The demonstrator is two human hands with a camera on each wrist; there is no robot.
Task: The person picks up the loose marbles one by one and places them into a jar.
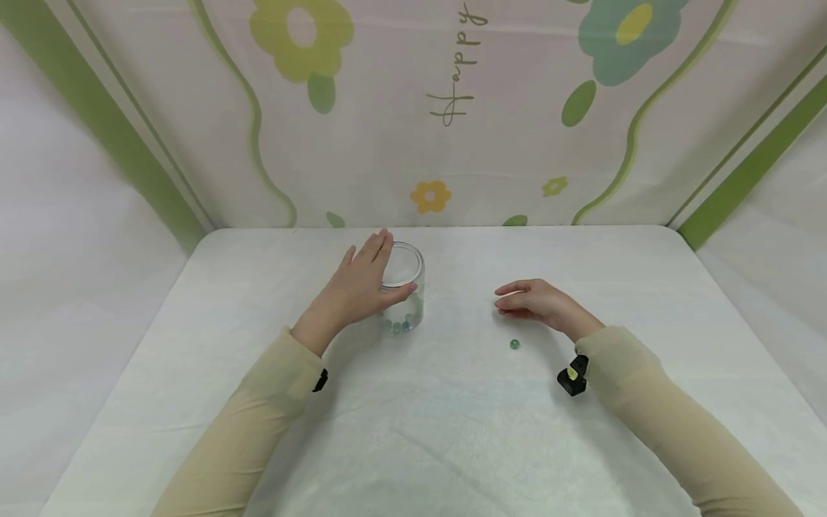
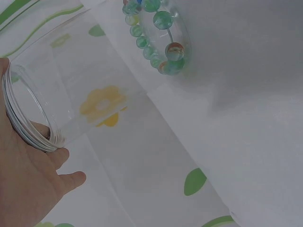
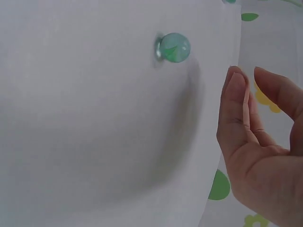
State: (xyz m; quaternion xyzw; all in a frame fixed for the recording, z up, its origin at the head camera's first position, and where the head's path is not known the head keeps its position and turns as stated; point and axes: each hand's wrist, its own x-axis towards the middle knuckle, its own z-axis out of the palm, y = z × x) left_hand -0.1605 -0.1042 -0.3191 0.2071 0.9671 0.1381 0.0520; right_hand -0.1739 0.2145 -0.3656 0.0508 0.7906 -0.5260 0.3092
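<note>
A clear glass jar (image 1: 416, 301) stands upright, with several green and bluish marbles (image 2: 163, 20) at its bottom. My left hand (image 1: 355, 287) holds the jar from the left at its rim, thumb along the front and fingers toward the back. In the left wrist view the hand (image 2: 28, 179) lies around the rim. To the right of the jar, my right hand (image 1: 539, 301) hovers above the table, fingers bent loosely and apart from the thumb, nothing visible between them. One green marble (image 1: 514, 344) lies on the table just nearer than this hand, untouched; the right wrist view shows the marble (image 3: 175, 48) close up.
A white cloth (image 1: 420, 431) with faint creases covers the table. Behind its far edge rises a backdrop (image 1: 517, 158) printed with flowers and leaves. Each forearm wears a beige sleeve (image 1: 252, 409), with a small black camera (image 1: 572, 376) at the right wrist.
</note>
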